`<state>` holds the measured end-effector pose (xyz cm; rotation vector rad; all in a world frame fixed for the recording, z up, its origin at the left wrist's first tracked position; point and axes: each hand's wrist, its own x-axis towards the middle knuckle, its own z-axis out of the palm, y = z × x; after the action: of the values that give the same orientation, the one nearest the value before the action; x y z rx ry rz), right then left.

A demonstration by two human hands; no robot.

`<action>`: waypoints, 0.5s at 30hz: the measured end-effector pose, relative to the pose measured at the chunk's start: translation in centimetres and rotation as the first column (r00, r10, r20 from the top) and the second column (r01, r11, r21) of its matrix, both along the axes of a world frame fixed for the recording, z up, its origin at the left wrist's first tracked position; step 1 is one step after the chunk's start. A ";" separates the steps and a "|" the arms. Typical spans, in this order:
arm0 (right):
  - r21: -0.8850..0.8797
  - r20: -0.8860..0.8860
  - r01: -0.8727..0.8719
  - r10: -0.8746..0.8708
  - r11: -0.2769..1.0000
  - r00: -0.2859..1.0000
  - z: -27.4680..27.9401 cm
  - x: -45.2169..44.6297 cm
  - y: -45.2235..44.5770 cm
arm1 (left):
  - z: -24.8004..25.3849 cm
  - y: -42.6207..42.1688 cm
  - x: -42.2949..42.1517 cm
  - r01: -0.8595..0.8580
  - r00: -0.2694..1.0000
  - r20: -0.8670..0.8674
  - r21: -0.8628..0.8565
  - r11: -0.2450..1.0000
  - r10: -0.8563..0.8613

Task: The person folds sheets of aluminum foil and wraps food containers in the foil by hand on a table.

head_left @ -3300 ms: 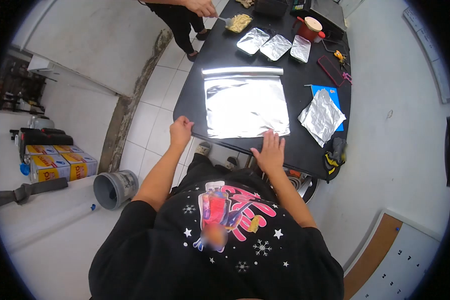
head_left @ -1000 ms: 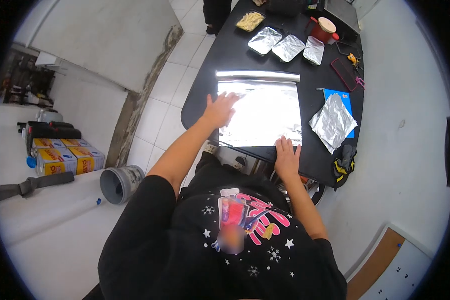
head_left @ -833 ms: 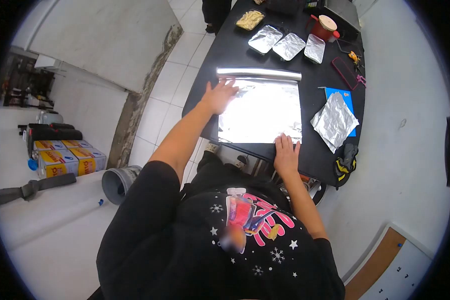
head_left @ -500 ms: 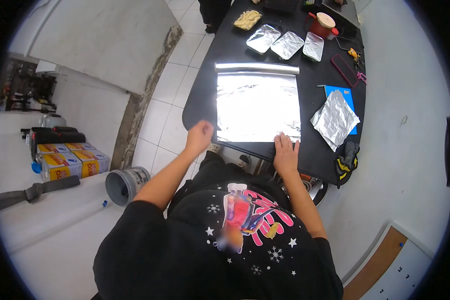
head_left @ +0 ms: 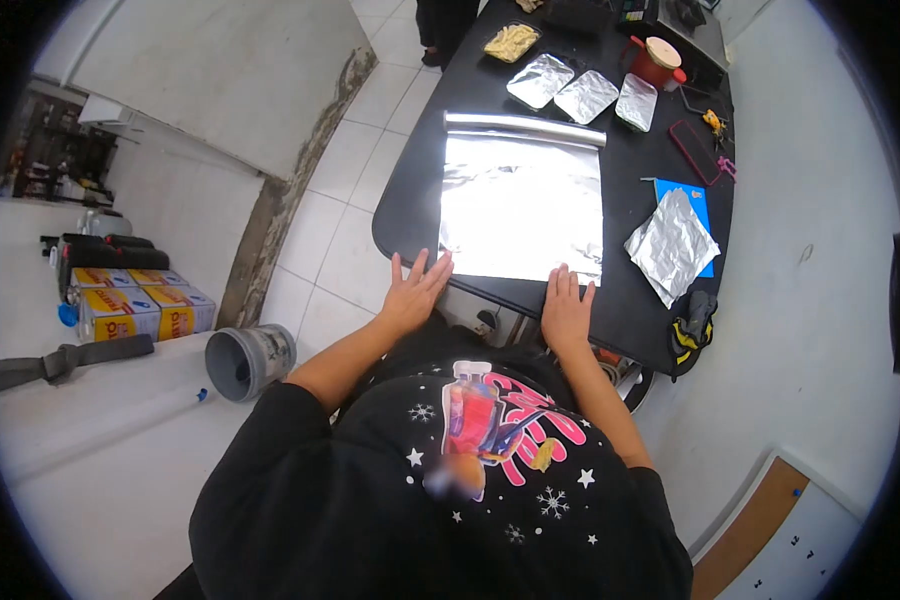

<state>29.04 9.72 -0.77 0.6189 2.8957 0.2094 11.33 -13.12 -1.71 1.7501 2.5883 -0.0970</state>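
Note:
A shiny foil sheet lies flat on the black table, its near edge close to the table's front edge. The foil roll it comes from lies across its far end. My left hand has its fingers spread at the front edge, by the sheet's near left corner. My right hand lies with outstretched fingers on the sheet's near right corner. Neither hand grasps anything. To the right, loose cut foil rests over a blue item.
Three foil-covered trays stand beyond the roll, with an uncovered food tray at their left. A red pot, a phone and a dark glove are on the right. Another person's legs show behind the table.
My left hand has come off the foil's left side, passed closed beside it, and now spreads at the front edge. The roll sits slightly farther back. My right hand stays at the near right corner.

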 end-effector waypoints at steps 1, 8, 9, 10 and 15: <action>0.013 0.012 -0.001 0.001 1.000 1.000 0.0 0.1 -0.2 | 0.2 -0.3 0.2 -0.027 0.999 0.018 -0.050 0.998 0.028; 0.039 0.020 0.006 -0.007 0.999 1.000 -0.7 0.5 -0.2 | -0.3 -2.7 -0.2 -0.271 0.963 -0.007 -0.070 0.960 0.271; 0.036 0.006 0.017 -0.017 0.999 1.000 -0.7 0.5 0.0 | 0.7 -2.6 -0.5 -0.300 0.954 -0.009 -0.065 0.952 0.300; 0.027 -0.009 0.009 -0.009 1.000 1.000 -0.7 0.5 0.2 | 1.6 -2.2 -0.9 -0.324 0.946 -0.012 -0.054 0.945 0.323; -0.030 -0.040 0.044 -0.045 0.999 0.998 -1.2 0.8 0.2 | 3.5 5.6 -7.6 -0.165 0.968 0.246 0.471 0.866 0.050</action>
<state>29.88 9.90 -2.00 0.6895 2.9152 0.1498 3.78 -7.51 1.81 1.5974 2.6809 0.7827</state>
